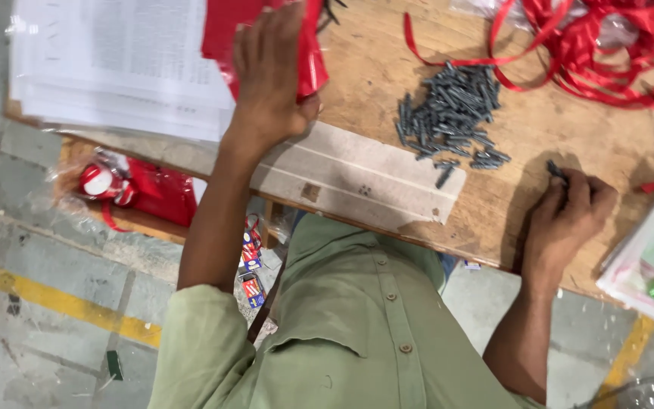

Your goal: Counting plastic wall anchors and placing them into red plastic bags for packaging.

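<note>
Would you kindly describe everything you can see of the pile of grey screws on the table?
The pile of grey screws is a loose heap of short, dull dark-grey metal-looking pieces lying every way on the bare wooden table. A few strays trail towards the pale strip. Red ribbon curls just beside it. Neither hand touches the heap; the right hand pinches a few similar pieces nearby.
</note>
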